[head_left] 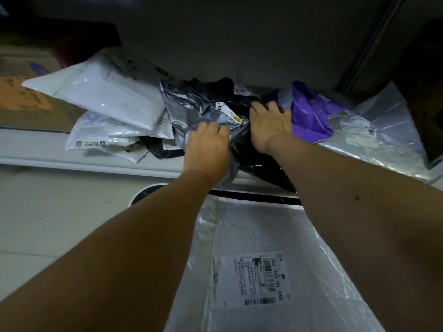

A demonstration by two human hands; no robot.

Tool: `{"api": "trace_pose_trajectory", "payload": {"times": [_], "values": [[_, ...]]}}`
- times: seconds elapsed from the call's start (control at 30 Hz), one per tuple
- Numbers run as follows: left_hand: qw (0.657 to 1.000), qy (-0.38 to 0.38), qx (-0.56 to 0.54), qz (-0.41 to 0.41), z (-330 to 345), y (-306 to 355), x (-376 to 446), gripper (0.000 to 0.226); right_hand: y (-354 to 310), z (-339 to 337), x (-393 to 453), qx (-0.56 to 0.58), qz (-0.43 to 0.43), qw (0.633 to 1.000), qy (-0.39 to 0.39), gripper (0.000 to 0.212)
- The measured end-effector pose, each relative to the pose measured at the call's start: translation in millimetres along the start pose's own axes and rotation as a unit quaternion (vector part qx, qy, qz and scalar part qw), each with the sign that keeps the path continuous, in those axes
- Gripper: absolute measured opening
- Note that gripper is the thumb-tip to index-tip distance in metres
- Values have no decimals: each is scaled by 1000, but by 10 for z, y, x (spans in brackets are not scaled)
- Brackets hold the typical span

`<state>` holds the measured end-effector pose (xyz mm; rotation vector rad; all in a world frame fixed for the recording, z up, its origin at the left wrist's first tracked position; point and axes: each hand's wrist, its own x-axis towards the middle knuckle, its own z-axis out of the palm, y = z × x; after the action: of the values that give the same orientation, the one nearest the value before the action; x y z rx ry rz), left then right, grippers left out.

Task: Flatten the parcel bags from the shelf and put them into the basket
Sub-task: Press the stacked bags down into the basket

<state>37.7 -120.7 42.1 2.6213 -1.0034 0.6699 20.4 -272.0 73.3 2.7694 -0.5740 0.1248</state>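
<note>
A: Which bag is in hand right now?

B: The grey parcel bag [191, 109] in the middle of the shelf [36, 156], crumpled among the others. The left hand [207, 149] has its fingers curled down into the near fold of it, gripping the plastic. The right hand [269, 123] lies just beside it to the right, fingers bent over where the grey bag meets a black bag [261, 164] and the purple bag [309, 113]. I can't tell for sure which of those the right fingers have caught; the fingertips are hidden in the folds.

A: How should the pull go?

B: I'd say draw it toward the near edge with both hands well apart on the same bag, so it comes out spread and not bunched. Check that the right hand holds grey plastic only, or the purple 1 may drag along. Then press it flat, smoothing from the middle outward to push the air out.

A: And the arms?

B: Both forearms reach straight out from the near side, palms down, wrists level, the 2 hands close together.

A: Where does it go?

B: Into the basket [239, 195] just below the shelf edge, where a silvery bag [261, 236] with a label already lies flat.
</note>
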Motion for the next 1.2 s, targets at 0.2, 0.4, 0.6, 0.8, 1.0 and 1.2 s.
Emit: {"api": "trace_pose_trajectory", "payload": {"times": [0.2,0.4,0.6,0.8,1.0,1.2], "values": [[999,-49,2,-8,-231,38,-166,24,47,-268,-192,38,11,997,71,69],[992,-118,-13,-37,-752,193,-344,33,141,-833,-615,51,11,994,98,72],[983,-168,-54,-58,-1347,378,-613,41,245,-1297,-1198,126,-4,985,116,82],[941,-170,-219,-194,-1674,486,-978,50,421,-1450,-1900,225,-43,964,137,76],[889,-185,-309,-281,-1759,448,-1256,107,436,-1507,-2391,278,-71,945,156,63],[826,-197,-442,-291,-1766,445,-1476,84,270,-1534,-2643,410,-53,891,187,40]]}}
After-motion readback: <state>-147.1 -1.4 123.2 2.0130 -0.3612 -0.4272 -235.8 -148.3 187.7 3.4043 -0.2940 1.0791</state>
